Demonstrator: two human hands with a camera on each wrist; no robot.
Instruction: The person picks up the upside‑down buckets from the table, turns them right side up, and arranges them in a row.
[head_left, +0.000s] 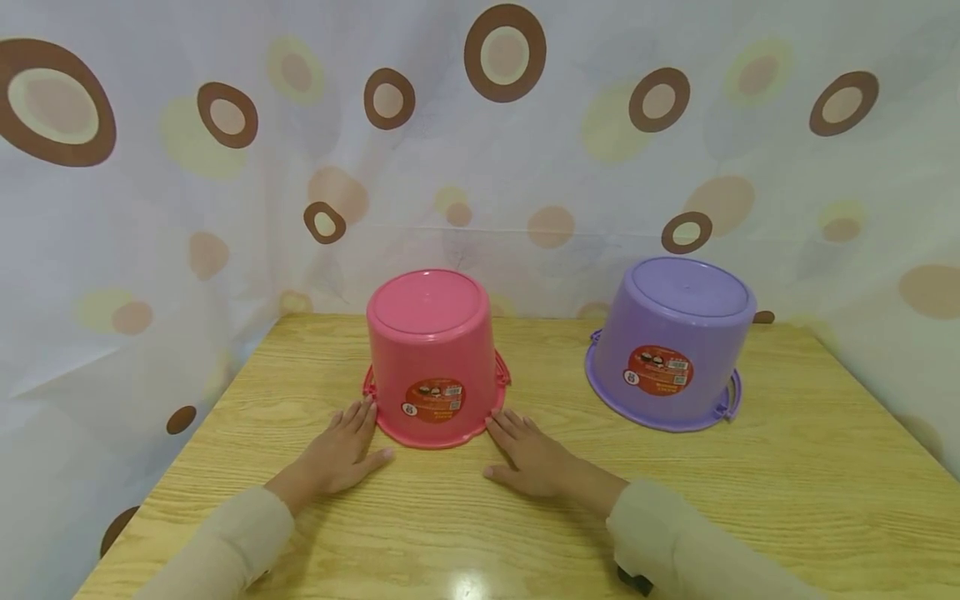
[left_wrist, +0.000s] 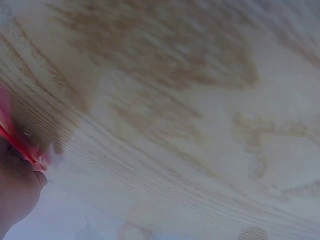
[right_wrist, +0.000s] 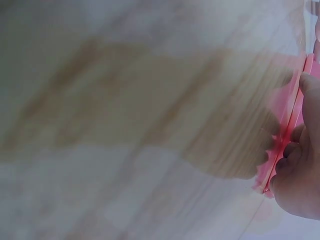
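An upside-down pink bucket (head_left: 401, 358) stands on the wooden table with its base up and a round red label facing me. My left hand (head_left: 341, 454) lies low at the bucket's left side, its fairly straight fingertips at the rim by the handle and its thumb spread. On the other side my right hand (head_left: 532, 462) mirrors it, fingertips against the rim's right edge. The wrist views show only part of the left hand (left_wrist: 17, 190) and of the right hand (right_wrist: 300, 165), each beside the pink rim.
A purple bucket (head_left: 678, 333), also upside down with a round red label, stands farther right on the table (head_left: 795, 492). Behind the table hangs a white curtain (head_left: 525, 167) with brown and yellow circles, which also runs along both sides.
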